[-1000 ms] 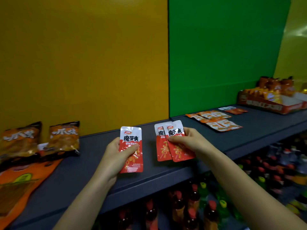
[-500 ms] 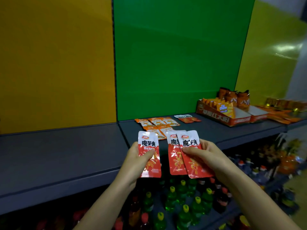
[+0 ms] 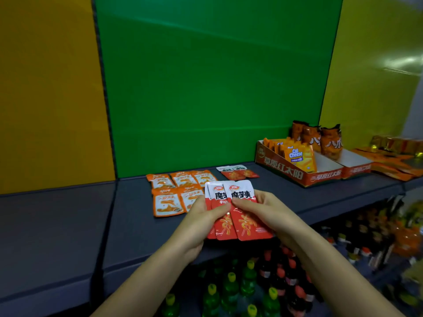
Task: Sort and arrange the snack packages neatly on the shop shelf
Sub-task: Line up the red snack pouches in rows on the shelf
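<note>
Three red-and-white snack packets (image 3: 238, 223) overlap in a fan just above the front of the dark grey shelf (image 3: 68, 225). My left hand (image 3: 201, 219) grips the fan's left side, thumb across the fronts. My right hand (image 3: 263, 211) pinches the right side, thumb over the front packet. Several orange-and-white packets (image 3: 174, 193) lie flat in two rows on the shelf just behind and to the left. Two more red-and-white packets (image 3: 238, 172) lie further back.
A red cardboard display box (image 3: 297, 172) with Cal Cheese packs and orange bags stands at the back right, with a second box and flat orange packs beyond it. Bottles with green, yellow and red caps (image 3: 247, 284) fill the lower shelf. Yellow and green panels back the shelf.
My left hand has brought its single packet up against the two in my right hand, so all three now overlap. The view has swung right and closer to the orange packets.
</note>
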Demonstrator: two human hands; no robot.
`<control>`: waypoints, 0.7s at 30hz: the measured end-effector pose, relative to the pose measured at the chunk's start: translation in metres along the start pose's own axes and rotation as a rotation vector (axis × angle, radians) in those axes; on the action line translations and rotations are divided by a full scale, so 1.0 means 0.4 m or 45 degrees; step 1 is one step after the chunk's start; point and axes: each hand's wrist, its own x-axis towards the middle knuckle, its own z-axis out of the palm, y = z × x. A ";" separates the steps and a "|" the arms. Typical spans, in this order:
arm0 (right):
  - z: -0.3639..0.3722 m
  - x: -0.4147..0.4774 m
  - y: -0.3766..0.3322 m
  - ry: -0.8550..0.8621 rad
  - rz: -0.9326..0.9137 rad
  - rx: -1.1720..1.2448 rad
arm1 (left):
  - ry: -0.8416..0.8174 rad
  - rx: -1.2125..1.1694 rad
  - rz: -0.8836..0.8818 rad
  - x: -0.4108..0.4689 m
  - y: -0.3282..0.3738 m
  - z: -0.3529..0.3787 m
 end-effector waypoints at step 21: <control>-0.419 0.605 0.012 0.103 -0.005 -0.613 | 0.518 0.103 -0.042 0.432 -0.007 0.138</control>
